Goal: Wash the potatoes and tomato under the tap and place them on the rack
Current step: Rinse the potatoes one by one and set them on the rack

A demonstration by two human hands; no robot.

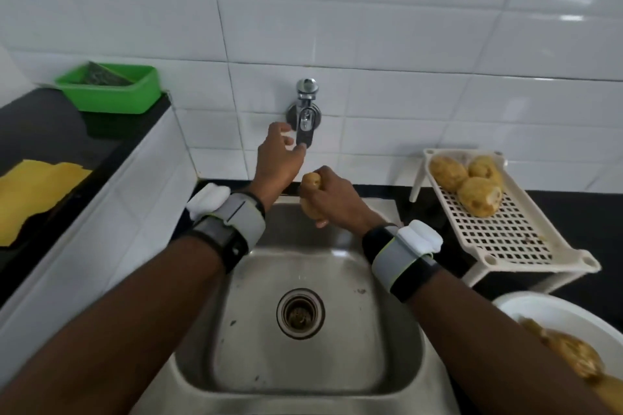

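Observation:
My right hand (333, 202) grips a potato (310, 183) over the far edge of the steel sink (397, 330), just below the tap (306, 111). My left hand (278, 155) is raised to the tap, its fingers loosely spread and its fingertips touching the tap's lever. No water stream is visible. Three potatoes (478, 195) lie at the far end of the white perforated rack (512, 239) on the right. More potatoes (569, 354) sit in a white bowl (546, 310) at the lower right. No tomato is in sight.
A green tub (135, 94) stands on the black counter (43, 131) at the back left, with a yellow cloth (33, 192) nearer me. White tiled wall rises behind the sink. The sink basin holds only its drain (300, 313).

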